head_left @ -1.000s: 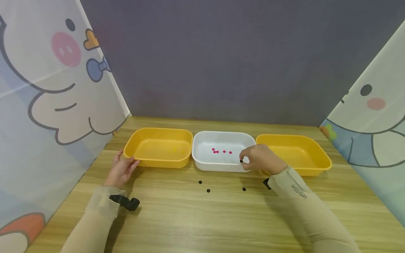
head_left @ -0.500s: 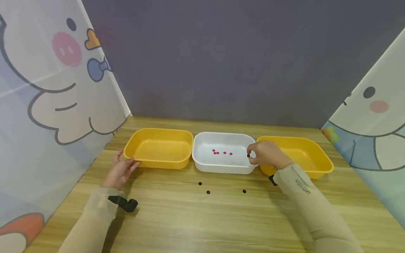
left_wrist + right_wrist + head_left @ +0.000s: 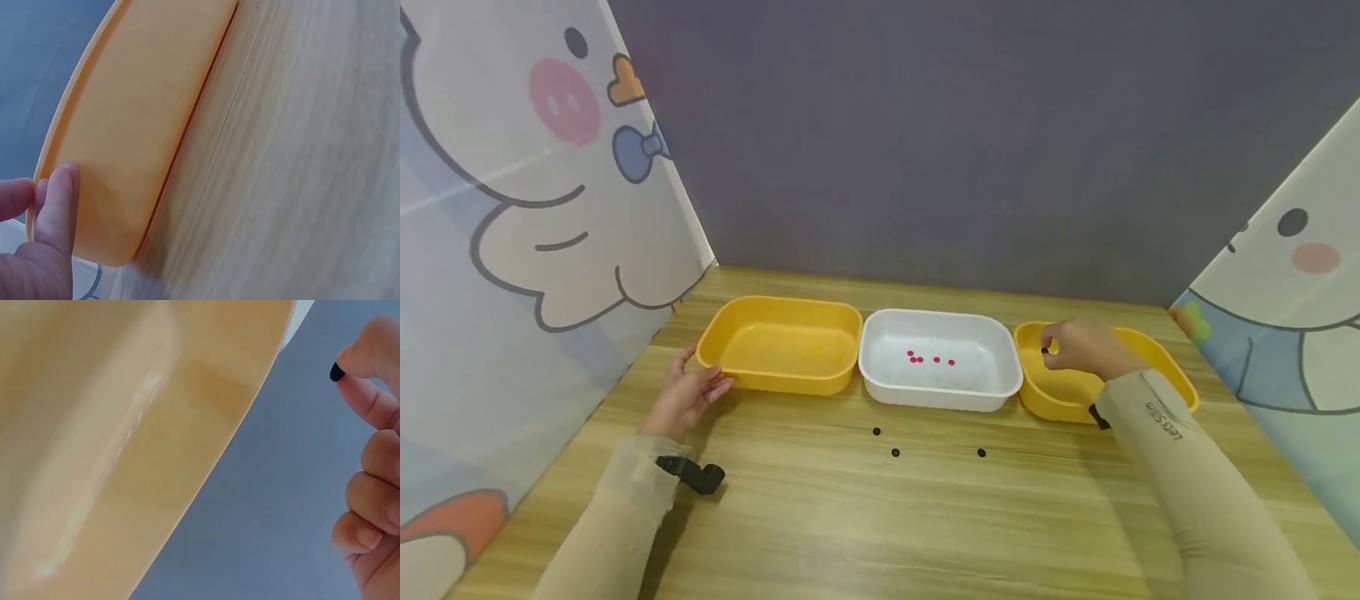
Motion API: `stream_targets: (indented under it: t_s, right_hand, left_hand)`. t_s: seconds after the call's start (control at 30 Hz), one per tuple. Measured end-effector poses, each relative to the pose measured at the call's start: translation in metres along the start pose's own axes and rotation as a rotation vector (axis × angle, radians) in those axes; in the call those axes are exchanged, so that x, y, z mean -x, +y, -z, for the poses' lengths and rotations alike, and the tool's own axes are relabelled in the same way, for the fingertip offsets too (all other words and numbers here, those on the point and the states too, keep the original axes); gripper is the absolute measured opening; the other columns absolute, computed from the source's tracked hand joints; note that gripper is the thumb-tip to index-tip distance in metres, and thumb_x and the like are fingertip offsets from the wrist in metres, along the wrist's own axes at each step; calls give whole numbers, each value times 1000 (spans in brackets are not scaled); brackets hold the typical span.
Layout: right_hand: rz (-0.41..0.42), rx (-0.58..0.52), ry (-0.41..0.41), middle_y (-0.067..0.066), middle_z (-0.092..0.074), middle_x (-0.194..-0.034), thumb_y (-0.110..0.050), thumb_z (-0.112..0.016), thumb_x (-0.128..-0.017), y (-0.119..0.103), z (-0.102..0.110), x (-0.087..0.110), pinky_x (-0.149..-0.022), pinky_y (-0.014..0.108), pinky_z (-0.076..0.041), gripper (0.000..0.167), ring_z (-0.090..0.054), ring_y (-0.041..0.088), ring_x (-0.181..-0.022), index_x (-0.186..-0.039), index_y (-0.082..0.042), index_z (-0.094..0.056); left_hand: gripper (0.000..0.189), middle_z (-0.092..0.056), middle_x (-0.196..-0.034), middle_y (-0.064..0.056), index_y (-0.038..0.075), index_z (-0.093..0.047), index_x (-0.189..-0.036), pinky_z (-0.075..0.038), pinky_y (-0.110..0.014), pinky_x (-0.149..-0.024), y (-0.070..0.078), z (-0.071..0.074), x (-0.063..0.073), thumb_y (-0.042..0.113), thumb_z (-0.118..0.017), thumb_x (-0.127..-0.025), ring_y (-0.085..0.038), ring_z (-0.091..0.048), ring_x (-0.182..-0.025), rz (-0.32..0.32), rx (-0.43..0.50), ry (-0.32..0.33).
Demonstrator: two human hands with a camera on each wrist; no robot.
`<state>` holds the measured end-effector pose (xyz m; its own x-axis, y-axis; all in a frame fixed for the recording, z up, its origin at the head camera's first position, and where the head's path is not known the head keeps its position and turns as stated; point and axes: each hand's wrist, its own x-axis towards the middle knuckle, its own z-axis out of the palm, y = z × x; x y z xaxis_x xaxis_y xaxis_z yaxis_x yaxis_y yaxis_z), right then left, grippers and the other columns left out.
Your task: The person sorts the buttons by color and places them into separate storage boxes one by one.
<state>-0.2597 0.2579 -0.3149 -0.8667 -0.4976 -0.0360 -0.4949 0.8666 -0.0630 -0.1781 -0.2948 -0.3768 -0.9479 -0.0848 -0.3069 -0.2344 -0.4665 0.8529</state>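
Note:
My right hand [image 3: 1086, 348] pinches a small black button [image 3: 337, 372] between thumb and index finger, its other fingers curled in. It hovers over the right yellow tray [image 3: 1051, 405], hiding part of it. My left hand [image 3: 683, 397] holds the near left corner of the left yellow tray [image 3: 790, 383], fingers on either side of the rim in the left wrist view. Several small yellow pieces [image 3: 817, 351] lie in that tray. Between the two stands a white tray [image 3: 936, 398] with several pink pieces [image 3: 936, 360]. On the table are three black buttons [image 3: 896, 452], in front of the white tray.
The three trays stand in a row on a wood-grain table [image 3: 850, 517]. Behind them rises a grey panel [image 3: 925, 167]. Cartoon-printed panels flank the table, the left panel [image 3: 550, 275] close beside my left arm.
My right hand has moved right with the black button, from the white tray's near right corner to over the right yellow tray. My left hand stays at its tray corner. The head view has shifted slightly.

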Motion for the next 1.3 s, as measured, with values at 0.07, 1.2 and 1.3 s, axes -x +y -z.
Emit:
stream_targets:
  t_s: [0.07, 1.2, 1.3]
  right_hand:
    - [-25, 11, -21, 0, -64, -78, -16, -66, -78, 7, 5, 2, -51, 30, -43, 16, -47, 15, -60, -91, -7, -69]
    - [-32, 143, -99, 5, -68, -87, -17, -69, -78, 50, 10, 1, -62, 46, -54, 21, -60, 18, -68, -94, -3, -71]
    - [-38, 146, -99, 6, -69, -88, -19, -69, -79, 48, 10, 1, -64, 48, -55, 24, -61, 21, -72, -96, -2, -71]
  left_hand:
    - [80, -60, -74, -6, 26, 12, -151, -59, -24, -68, 0, 1, 0, -8, -38, -98, -15, -67, -64, 12, 17, -5]
    - [80, -64, -70, -7, 33, 10, -151, -59, -25, -65, -2, 1, -2, -4, -40, -100, -16, -68, -63, 25, 33, -26]
    - [80, -64, -71, -7, 32, 9, -151, -59, -25, -65, -2, 1, -2, -4, -40, -100, -16, -68, -63, 23, 36, -27]
